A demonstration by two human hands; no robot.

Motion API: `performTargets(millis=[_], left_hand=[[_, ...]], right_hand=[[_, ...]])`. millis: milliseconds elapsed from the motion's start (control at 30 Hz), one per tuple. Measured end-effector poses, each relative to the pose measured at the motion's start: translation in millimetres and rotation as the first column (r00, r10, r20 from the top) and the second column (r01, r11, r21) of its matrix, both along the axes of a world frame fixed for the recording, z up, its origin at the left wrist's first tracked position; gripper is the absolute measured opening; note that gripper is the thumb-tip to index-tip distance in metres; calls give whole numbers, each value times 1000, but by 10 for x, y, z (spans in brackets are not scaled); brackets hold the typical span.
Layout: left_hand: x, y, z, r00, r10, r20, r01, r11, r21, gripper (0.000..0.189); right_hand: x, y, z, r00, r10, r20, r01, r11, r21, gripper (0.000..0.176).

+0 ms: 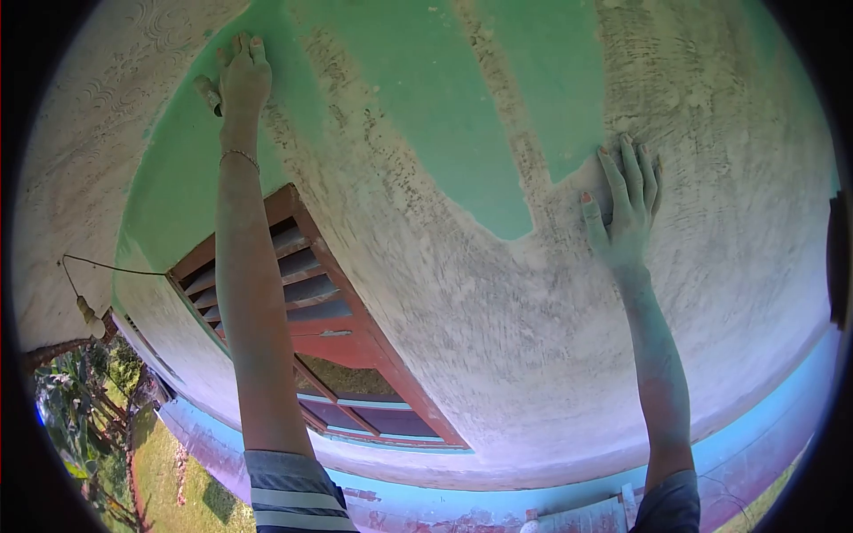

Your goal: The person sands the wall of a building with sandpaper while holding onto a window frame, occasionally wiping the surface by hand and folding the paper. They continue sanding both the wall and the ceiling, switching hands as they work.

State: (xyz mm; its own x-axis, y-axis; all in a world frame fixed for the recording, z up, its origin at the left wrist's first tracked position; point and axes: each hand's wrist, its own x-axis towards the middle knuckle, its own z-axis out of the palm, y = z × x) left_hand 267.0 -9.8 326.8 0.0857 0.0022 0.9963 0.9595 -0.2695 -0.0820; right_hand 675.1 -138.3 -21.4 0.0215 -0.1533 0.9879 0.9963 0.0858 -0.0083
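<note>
High on the wall (pixel 435 284), my left hand (pixel 242 78) presses against the green paint with its fingers pointing up. A stubby grey-brown tool handle (pixel 207 93) juts out at its left side, seemingly held in that hand; the tool's working end is hidden. My right hand (pixel 629 209) lies flat on bare, scraped plaster, fingers spread, and holds nothing. Pale dust coats this hand and forearm. Green paint (pixel 480 178) remains in long patches between rough, scratched strips.
A red-brown window frame (pixel 382 346) with slats and panes sits below my left arm. A bulb socket (pixel 87 311) hangs from a wire at the left. Below are a light-blue ledge (pixel 426 511), grass (pixel 178 480) and plants (pixel 80 417).
</note>
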Motion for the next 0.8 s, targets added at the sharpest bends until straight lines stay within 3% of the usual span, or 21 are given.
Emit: performTargets(millis=[100,200,300,333,433,500,567,633,733,800], left_hand=[[-68,36,-377,993,-115,-34,115,993,-7,58],[85,-85,-1466,977,-208,-44,207,978,-12,56],[45,-76,-1883,987,-135,-86,136,991,6,58],[45,1,-1719,985,-141,-98,146,988,46,57],[2,-17,-630,992,-115,-60,119,991,56,56],[-46,40,20,994,88,-64,-85,995,46,57],[-40,47,-83,998,27,-55,-25,999,41,57],[-16,19,-439,996,-72,-50,73,997,30,57],[132,-72,-1500,974,-221,-48,221,975,-10,56],[170,-134,-2069,986,-141,-88,139,990,-24,54]], right_hand=[[-25,-21,8,1000,8,-9,-8,1000,-8,56],[-30,-15,5,1000,2,-11,-2,1000,0,55],[-53,-27,6,1000,-7,-19,7,1000,-5,56],[-19,-36,29,1000,-17,-15,17,1000,-4,56],[-65,-3,-5,1000,-3,-11,3,1000,-11,56],[-19,-10,5,1000,6,-3,-6,1000,-5,56],[-24,-39,21,1000,-14,10,14,1000,-4,57],[-27,-25,22,1000,-11,15,11,1000,-3,57],[-10,14,-5,1000,2,-9,-2,1000,1,57],[-40,0,-7,1000,0,-27,-1,1000,-14,58]])
